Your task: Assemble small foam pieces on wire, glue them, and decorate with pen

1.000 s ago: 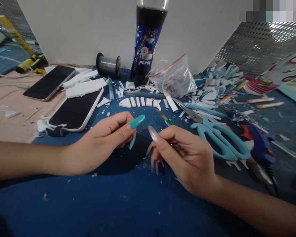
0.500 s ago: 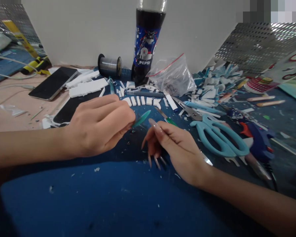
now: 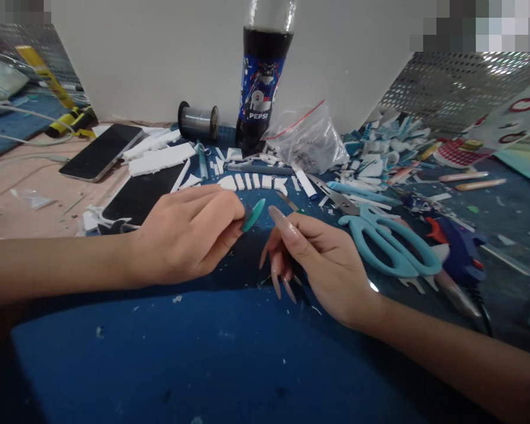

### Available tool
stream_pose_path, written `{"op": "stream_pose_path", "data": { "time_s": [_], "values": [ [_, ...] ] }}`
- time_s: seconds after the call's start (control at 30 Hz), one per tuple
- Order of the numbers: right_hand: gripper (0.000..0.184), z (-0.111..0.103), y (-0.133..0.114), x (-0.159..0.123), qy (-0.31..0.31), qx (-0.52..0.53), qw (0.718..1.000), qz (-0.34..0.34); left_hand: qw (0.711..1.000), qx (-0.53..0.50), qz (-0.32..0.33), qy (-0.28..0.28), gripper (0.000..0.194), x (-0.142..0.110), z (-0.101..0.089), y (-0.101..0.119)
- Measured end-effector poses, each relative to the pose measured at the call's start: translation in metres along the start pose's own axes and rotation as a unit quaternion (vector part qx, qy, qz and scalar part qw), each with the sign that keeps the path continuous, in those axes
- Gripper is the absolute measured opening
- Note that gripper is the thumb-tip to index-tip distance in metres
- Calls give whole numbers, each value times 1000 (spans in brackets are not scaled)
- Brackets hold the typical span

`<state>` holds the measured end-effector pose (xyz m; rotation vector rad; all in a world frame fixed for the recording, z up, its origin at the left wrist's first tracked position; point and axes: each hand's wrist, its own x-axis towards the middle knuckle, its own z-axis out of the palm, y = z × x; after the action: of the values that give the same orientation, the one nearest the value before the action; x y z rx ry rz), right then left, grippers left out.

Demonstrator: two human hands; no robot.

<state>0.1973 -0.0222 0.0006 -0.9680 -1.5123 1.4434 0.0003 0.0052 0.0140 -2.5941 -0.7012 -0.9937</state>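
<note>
My left hand (image 3: 188, 232) is closed, its back turned toward me. A thin, pointed teal piece (image 3: 254, 215) juts from its fingertips; the grip itself is hidden behind the knuckles. My right hand (image 3: 320, 259) sits just to the right, thumb pressed toward the curled index finger in a pinch. Long glittery nails show on it, and anything between those fingertips is too small to make out. A narrow gap separates the teal piece from the right thumb's nail. Both hands hover over a dark blue mat (image 3: 229, 353) dotted with small scraps.
Behind the hands lie cut white pieces (image 3: 256, 181), a spool of clear line (image 3: 198, 122), a Pepsi bottle (image 3: 261, 88) and a zip bag (image 3: 311, 138). Blue-handled scissors (image 3: 393, 247) and a glue gun (image 3: 457, 247) lie right; phones (image 3: 101, 152) lie left. Scraps (image 3: 380, 150) are heaped back right.
The view has shifted slightly. My left hand has turned a little, and the teal piece now points more steeply upward. The right hand keeps its pinch, its lower fingers shifted slightly.
</note>
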Motion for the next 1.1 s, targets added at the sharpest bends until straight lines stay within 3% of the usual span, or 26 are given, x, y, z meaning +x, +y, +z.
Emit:
{"op": "stream_pose_path", "data": {
  "time_s": [0.13,0.3,0.53,0.9,1.1],
  "values": [
    [31,1,1,3,31,30,999,-3,999,1,-7,-31,13,-1,0,-1],
    [29,-3,6,6,76,73,994,5,978,113,9,-176,30,-7,-3,8],
    [32,-7,8,6,87,79,993,14,959,115,-14,-258,29,-12,-1,8],
    [31,-11,11,5,78,63,995,21,950,168,-15,-263,22,-7,4,-9],
    [32,-9,10,6,85,73,993,25,952,124,-17,-278,20,-3,2,-7]
  ]
}}
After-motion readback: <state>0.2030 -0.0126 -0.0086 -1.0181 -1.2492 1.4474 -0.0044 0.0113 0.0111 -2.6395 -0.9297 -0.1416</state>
